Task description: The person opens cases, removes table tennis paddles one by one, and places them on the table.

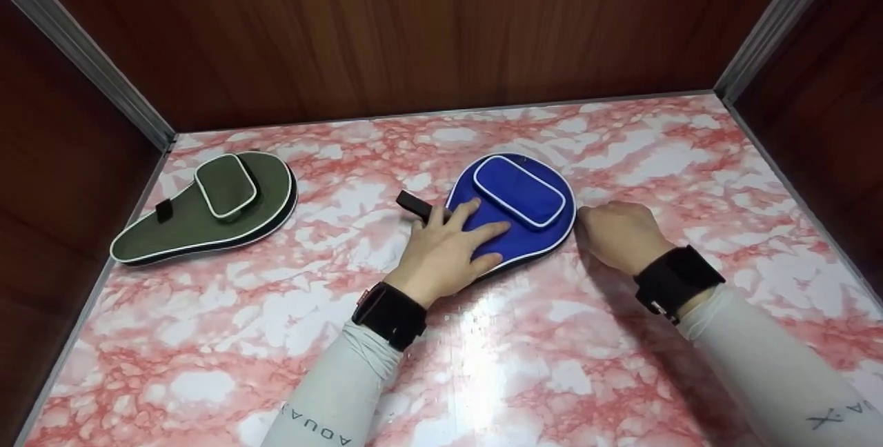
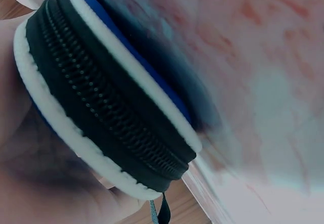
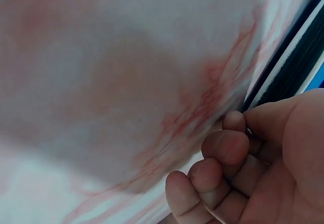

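Observation:
A blue table tennis bat case (image 1: 524, 188) with white piping and a raised pocket lies flat on the table. My left hand (image 1: 441, 254) rests on its lower left part, fingers spread. In the left wrist view the case's black zipper (image 2: 106, 97) runs along its side and looks closed there. My right hand (image 1: 617, 233) is at the case's right edge, fingers curled. The right wrist view shows the thumb and index finger (image 3: 225, 145) pinching close against the zipped side; the zipper pull seems to be between them but is hidden.
A dark green case (image 1: 269, 181) of the same shape lies at the left. A black strap (image 1: 414, 205) sticks out left of the blue case. Brown wood-look panels (image 1: 441, 33) enclose the red and white marbled table (image 1: 331, 157) at the back and both sides.

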Demonstrator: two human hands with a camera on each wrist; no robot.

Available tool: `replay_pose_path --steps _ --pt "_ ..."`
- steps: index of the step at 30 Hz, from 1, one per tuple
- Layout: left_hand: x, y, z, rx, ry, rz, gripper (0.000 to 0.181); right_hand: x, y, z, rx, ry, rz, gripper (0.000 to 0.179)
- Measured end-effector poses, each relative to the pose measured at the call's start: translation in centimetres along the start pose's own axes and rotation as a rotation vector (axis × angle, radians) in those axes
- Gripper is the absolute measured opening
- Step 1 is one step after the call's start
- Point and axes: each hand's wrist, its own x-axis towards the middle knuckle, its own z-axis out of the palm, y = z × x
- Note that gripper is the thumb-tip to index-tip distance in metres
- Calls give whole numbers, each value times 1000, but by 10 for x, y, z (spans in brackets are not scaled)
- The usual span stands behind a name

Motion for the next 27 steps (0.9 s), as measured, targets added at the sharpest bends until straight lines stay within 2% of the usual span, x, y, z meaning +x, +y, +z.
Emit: replay_pose_path --steps 9,14,19,27 --pt "0 2 -1 3 -8 -4 54 -12 -13 -2 15 7 -13 31" --pt "0 2 -1 4 -5 -4 54 -18 -20 1 7 65 -49 34" --pt "0 2 -1 4 6 -2 54 -23 -28 4 4 148 -89 28" --pt "-1 2 1 2 27 4 53 -27 -39 8 8 178 -113 33"
